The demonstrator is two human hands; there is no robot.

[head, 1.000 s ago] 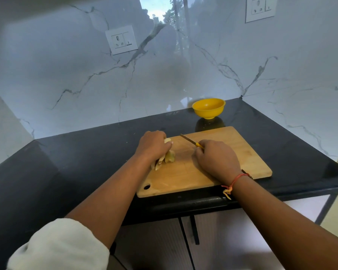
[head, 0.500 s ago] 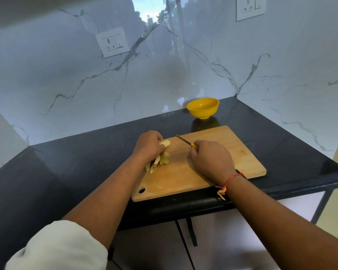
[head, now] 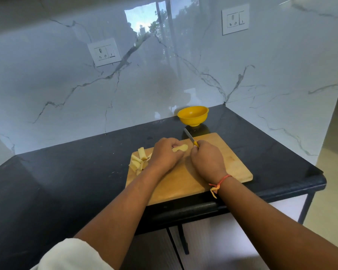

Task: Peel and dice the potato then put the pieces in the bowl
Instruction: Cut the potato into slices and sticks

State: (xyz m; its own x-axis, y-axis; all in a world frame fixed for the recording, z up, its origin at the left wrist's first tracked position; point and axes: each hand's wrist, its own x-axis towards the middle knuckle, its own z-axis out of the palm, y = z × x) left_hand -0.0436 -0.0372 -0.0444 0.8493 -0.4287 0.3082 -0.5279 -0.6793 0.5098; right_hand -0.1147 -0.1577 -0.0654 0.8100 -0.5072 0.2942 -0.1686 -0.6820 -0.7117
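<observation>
left grip (head: 165, 154): holding potato slice (head: 180, 148) at fingertips | right grip (head: 207, 159): grasping knife (head: 189, 136), just right of slice

One wide-angle camera, worn on the person's head, looks forward and down at close range. The left forearm (head: 125, 207) and right forearm (head: 261, 215) reach in from the bottom edge toward the cutting board (head: 236, 164) just right of centre. The bowl (head: 193, 116) lies above it, and the marble wall (head: 66, 90) fills the upper half of the frame.
</observation>
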